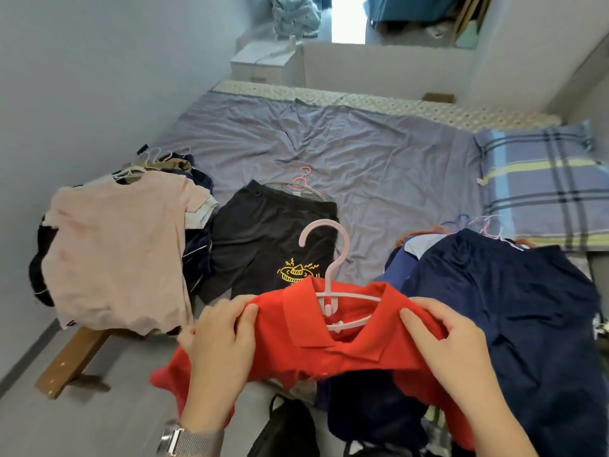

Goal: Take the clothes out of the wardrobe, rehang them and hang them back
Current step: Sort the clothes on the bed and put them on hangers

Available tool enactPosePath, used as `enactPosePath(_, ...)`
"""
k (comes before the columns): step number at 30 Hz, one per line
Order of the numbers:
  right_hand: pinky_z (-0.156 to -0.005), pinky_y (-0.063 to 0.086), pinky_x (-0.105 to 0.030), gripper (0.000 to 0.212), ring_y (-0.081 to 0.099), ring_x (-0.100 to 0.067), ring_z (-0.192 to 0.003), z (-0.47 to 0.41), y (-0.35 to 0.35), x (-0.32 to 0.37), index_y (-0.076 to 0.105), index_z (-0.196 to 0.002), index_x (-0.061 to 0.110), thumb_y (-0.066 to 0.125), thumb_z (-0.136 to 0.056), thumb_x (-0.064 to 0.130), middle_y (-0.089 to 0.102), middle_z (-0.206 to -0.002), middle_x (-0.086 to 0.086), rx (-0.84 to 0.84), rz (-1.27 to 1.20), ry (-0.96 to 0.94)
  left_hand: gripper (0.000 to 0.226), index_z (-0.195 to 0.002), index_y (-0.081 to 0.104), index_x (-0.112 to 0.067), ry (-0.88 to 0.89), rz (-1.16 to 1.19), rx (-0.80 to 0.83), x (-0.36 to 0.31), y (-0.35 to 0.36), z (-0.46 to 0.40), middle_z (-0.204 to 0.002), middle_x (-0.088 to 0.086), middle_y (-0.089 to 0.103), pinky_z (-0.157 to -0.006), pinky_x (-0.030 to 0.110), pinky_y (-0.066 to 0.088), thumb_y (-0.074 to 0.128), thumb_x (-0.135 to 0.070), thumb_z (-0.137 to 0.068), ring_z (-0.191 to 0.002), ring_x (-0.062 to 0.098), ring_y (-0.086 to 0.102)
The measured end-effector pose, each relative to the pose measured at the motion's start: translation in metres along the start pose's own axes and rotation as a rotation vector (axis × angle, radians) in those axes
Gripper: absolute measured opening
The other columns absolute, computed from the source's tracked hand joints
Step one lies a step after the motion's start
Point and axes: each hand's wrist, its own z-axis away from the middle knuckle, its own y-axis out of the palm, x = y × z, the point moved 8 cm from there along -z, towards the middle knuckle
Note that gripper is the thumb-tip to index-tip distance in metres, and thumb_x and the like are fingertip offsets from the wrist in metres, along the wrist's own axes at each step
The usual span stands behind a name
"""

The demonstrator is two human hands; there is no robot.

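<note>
A red polo shirt (296,338) hangs on a pale pink plastic hanger (333,258), held up in front of me over the near edge of the bed. My left hand (220,344) grips the shirt's left shoulder, thumb on top of the fabric. At the right shoulder, my right hand (451,344) grips the shirt the same way. The hanger's hook stands upright above the collar. Its arms are inside the shirt.
On the bed (362,153) lie a pink T-shirt pile on hangers (122,252) at left, a black T-shirt with a yellow print (267,239) in the middle and navy clothes on hangers (501,291) at right. A plaid pillow (540,179) is far right. A black bag (283,430) sits below.
</note>
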Motion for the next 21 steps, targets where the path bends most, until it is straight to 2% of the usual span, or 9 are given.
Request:
enactPosePath(3, -0.075, 0.039, -0.002, 0.015, 0.059, 0.012, -0.093, 0.018, -0.006, 0.019, 0.070, -0.089, 0.040, 0.068, -0.084, 0.026, 0.070, -0.092, 0.023, 0.021, 0.006, -0.037, 0.032, -0.089, 0.054, -0.055, 0.017, -0.001, -0.035, -0.005, -0.022, 0.019, -0.092, -0.019, 0.063, -0.099, 0.049, 0.032, 0.023, -0.053, -0.080, -0.098, 0.006, 0.052)
enactPosePath(6, -0.075, 0.038, 0.001, 0.014, 0.057, 0.016, -0.094, 0.028, -0.003, 0.046, 0.069, -0.090, 0.042, 0.068, -0.085, 0.029, 0.068, -0.093, 0.026, 0.046, 0.036, -0.103, 0.042, -0.099, 0.063, -0.043, -0.010, -0.019, -0.074, -0.002, -0.046, 0.030, -0.096, -0.016, 0.063, -0.094, 0.038, 0.027, 0.025, -0.050, -0.083, -0.102, 0.009, 0.051)
enactPosePath(8, -0.075, 0.038, 0.000, 0.012, 0.055, 0.019, -0.092, 0.031, 0.003, 0.068, 0.068, -0.090, 0.043, 0.068, -0.085, 0.032, 0.067, -0.092, 0.029, 0.063, 0.056, -0.153, 0.039, -0.101, 0.064, -0.039, -0.025, -0.017, -0.107, 0.002, -0.065, 0.035, -0.096, -0.016, 0.062, -0.090, 0.035, 0.024, 0.028, -0.045, -0.085, -0.103, 0.010, 0.051)
enactPosePath(12, -0.075, 0.036, 0.002, 0.009, 0.058, 0.008, -0.089, 0.040, 0.034, 0.112, 0.068, -0.091, 0.041, 0.069, -0.081, 0.039, 0.066, -0.090, 0.027, 0.099, 0.112, -0.244, 0.036, -0.101, 0.063, -0.038, -0.068, 0.006, -0.163, 0.029, -0.110, 0.042, -0.099, -0.016, 0.063, -0.087, 0.034, 0.024, 0.030, -0.042, -0.087, -0.105, 0.010, 0.052)
enactPosePath(15, -0.072, 0.038, -0.008, 0.011, 0.058, 0.003, -0.081, 0.054, 0.077, 0.148, 0.065, -0.081, 0.035, 0.068, -0.078, 0.045, 0.066, -0.081, 0.021, 0.149, 0.174, -0.338, 0.028, -0.093, 0.059, -0.045, -0.084, 0.072, -0.214, 0.061, -0.156, 0.053, -0.095, -0.017, 0.064, -0.095, 0.046, 0.033, 0.032, -0.042, -0.088, -0.101, 0.010, 0.053)
enactPosePath(17, -0.068, 0.042, -0.025, 0.031, 0.057, -0.003, -0.072, 0.069, 0.116, 0.171, 0.063, -0.075, 0.026, 0.063, -0.076, 0.057, 0.064, -0.071, 0.014, 0.210, 0.226, -0.407, 0.024, -0.087, 0.055, -0.052, -0.133, 0.104, -0.264, 0.087, -0.190, 0.067, -0.089, -0.021, 0.061, -0.095, 0.039, 0.029, 0.034, -0.041, -0.087, -0.096, 0.005, 0.049)
enactPosePath(19, -0.065, 0.042, -0.032, 0.047, 0.055, -0.007, -0.066, 0.085, 0.154, 0.192, 0.060, -0.071, 0.024, 0.049, -0.067, 0.070, 0.060, -0.063, 0.012, 0.224, 0.263, -0.461, 0.024, -0.085, 0.054, -0.055, -0.202, 0.147, -0.307, 0.124, -0.221, 0.082, -0.088, -0.022, 0.060, -0.093, 0.028, 0.020, 0.035, -0.042, -0.086, -0.095, 0.001, 0.047)
enactPosePath(21, -0.064, 0.044, -0.034, 0.049, 0.055, -0.009, -0.064, 0.101, 0.190, 0.207, 0.056, -0.067, 0.024, 0.045, -0.063, 0.072, 0.058, -0.060, 0.011, 0.227, 0.255, -0.477, 0.023, -0.088, 0.062, -0.049, -0.253, 0.223, -0.366, 0.163, -0.251, 0.096, -0.092, -0.020, 0.064, -0.100, 0.035, 0.028, 0.040, -0.043, -0.090, -0.099, 0.004, 0.053)
